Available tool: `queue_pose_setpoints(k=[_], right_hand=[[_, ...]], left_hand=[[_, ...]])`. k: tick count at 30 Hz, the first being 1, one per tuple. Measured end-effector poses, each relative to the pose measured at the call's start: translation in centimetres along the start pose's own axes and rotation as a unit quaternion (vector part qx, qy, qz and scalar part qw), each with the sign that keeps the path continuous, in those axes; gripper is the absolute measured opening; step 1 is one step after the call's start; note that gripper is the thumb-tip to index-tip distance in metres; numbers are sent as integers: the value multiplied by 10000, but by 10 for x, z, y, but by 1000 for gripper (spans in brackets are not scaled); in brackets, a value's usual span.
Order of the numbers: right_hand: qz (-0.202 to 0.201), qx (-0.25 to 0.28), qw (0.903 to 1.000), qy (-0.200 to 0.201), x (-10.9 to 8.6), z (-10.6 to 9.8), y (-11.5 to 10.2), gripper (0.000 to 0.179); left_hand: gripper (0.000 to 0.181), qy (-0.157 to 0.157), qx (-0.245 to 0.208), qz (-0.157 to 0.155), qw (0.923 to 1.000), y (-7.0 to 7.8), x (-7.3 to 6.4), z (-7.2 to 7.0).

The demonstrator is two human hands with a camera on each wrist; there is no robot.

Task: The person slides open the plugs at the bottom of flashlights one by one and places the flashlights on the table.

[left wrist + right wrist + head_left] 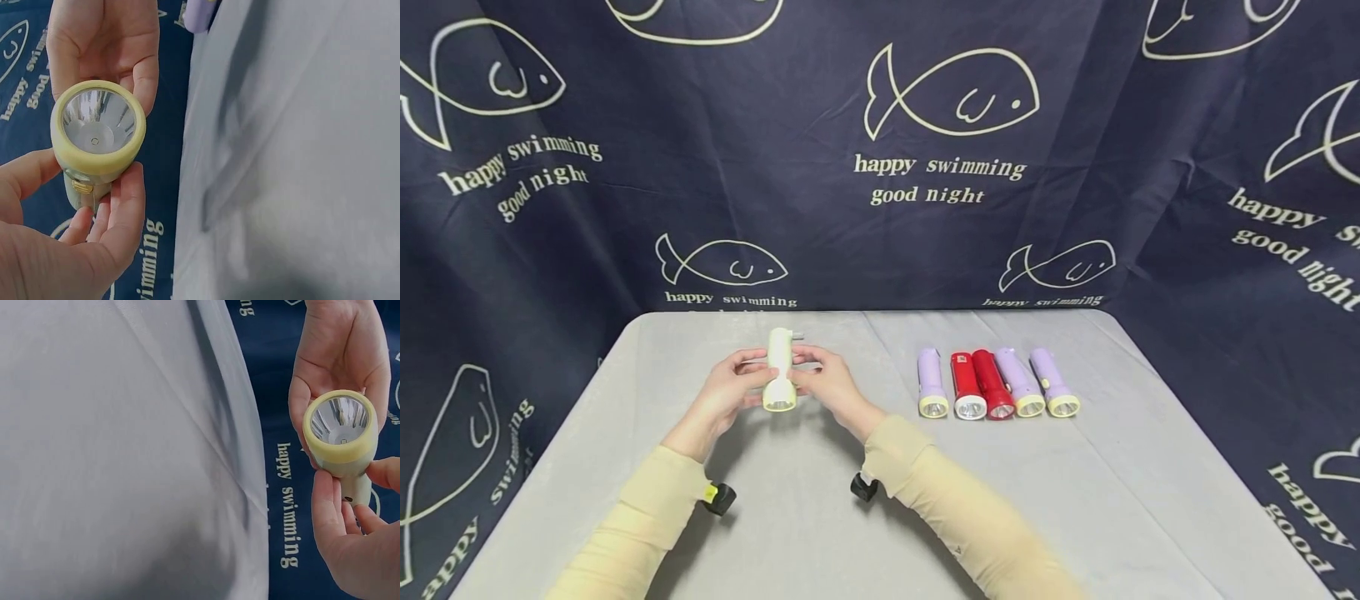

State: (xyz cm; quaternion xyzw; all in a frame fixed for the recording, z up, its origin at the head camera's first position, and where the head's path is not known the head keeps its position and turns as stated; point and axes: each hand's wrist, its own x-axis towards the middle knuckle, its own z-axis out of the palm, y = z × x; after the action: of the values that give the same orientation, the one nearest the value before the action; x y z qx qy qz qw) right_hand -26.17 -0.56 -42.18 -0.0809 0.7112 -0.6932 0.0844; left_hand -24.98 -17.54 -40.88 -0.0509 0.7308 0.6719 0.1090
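Both hands hold a pale green flashlight [780, 367] above the left part of the table, its yellow-rimmed lens end tilted down toward me. My left hand [722, 396] grips it from the left with thumb and fingers. From the other side my right hand [831, 385] pinches the body, thumb in front and fingers behind. A small grey piece [797, 336] sticks out sideways near the tail end. In the left wrist view a yellowish switch [82, 187] shows below the yellow rim [94, 164]. The right wrist view shows the shiny reflector [340, 419] behind the lens.
To the right, several flashlights lie in a row: a purple one [930, 379], a red one with a white rim [966, 379], an all-red one [990, 379], and more purple ones [1017, 379]. The grey-covered table [1120, 517] ends at a dark fish-print curtain [820, 217].
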Motion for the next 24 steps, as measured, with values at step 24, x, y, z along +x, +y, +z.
queue_pose_setpoints(k=[24], right_hand=[[250,-7,9995,172,23,33,18,35]], left_hand=[[66,-8,233,-383,9990,-24,24,-37]])
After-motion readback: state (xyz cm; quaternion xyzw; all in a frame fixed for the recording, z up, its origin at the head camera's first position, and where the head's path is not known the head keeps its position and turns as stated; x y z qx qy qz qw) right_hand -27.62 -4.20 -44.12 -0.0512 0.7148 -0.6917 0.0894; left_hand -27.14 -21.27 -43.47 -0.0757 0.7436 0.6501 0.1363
